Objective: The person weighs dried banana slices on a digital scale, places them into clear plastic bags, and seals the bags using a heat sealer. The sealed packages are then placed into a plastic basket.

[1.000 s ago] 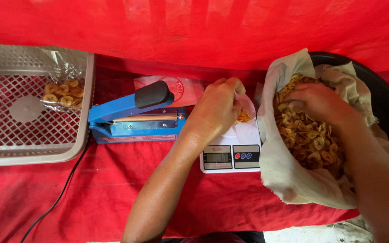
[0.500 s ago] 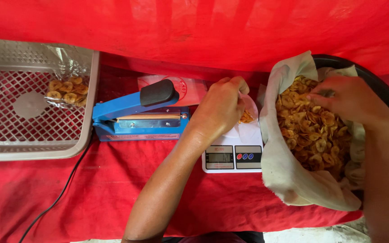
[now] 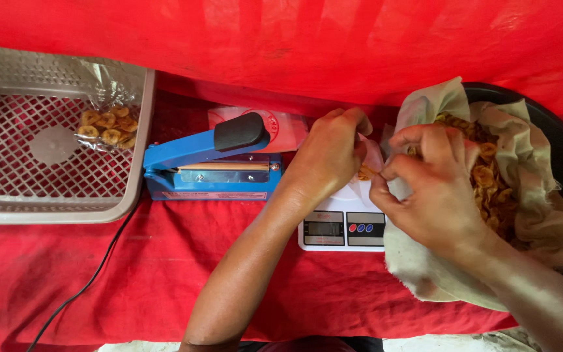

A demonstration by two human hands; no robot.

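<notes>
Both hands now meet over the scale (image 3: 343, 225): the left hand (image 3: 327, 160) pinches the small bag (image 3: 371, 156) open, while the right hand (image 3: 428, 186), come out of the chip sack (image 3: 522, 215) beside it, brings its fingers (image 3: 402, 166) together, seemingly on chips (image 3: 366, 173), at the bag's mouth.

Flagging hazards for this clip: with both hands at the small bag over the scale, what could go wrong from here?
1. The left hand and right hand work at a small clear bag of chips over the white scale; chips could spill onto the scale.
2. The cloth-lined tub of chips sits at the red table's edge; the forearm may nudge it.
</notes>
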